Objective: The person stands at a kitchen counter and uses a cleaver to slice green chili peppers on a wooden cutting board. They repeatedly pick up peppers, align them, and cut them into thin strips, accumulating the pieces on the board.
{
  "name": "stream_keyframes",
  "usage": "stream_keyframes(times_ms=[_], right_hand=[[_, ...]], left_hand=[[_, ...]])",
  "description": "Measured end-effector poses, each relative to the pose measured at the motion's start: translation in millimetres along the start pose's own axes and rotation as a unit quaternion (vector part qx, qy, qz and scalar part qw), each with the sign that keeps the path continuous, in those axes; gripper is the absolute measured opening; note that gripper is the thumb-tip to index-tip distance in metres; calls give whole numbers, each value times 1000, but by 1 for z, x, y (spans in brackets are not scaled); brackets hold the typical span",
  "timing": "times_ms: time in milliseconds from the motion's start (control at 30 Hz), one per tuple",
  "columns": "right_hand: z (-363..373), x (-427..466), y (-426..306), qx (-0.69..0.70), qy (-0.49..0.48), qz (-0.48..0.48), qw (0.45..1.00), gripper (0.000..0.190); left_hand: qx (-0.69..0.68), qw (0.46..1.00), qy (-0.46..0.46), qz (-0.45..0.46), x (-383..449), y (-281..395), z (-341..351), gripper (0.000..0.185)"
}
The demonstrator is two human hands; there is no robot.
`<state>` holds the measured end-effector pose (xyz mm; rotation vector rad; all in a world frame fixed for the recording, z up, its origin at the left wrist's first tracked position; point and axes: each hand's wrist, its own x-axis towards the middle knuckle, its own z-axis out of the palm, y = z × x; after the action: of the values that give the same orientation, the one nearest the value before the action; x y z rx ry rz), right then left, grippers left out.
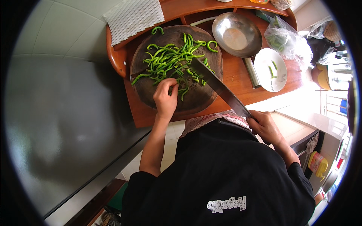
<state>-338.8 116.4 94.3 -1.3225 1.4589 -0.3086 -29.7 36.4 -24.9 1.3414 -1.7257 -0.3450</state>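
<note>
Long green chili peppers [167,59] lie heaped on a round wooden chopping board [198,103], with short cut pieces at the right of the heap. My left hand [166,97] is over the board's lower left part, its fingers bent together beside some thin peppers; whether it pinches one cannot be seen. My right hand [264,125] grips the handle of a large cleaver [223,89] near the table's front edge. The blade slants up and left across the board, its tip by the pepper heap and the cut pieces.
On the wooden table [240,99] right of the board are a metal pan [236,35] with a tubular handle, a white plate [278,82] holding a few green pieces, and a plastic bag [288,42] of green vegetables. A white woven mat [135,18] lies behind. A grey surface [65,118] borders the left.
</note>
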Motion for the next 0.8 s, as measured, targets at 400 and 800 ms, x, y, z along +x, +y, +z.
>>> stream_keyframes(times_ms=[400, 800], right_hand=[[0, -1, 0, -14, -13, -11, 1000, 16], [0, 3, -1, -19, -20, -19, 999, 15]], left_hand=[[98, 994, -55, 13, -24, 9, -15, 30], [153, 987, -43, -3, -22, -10, 4, 22]])
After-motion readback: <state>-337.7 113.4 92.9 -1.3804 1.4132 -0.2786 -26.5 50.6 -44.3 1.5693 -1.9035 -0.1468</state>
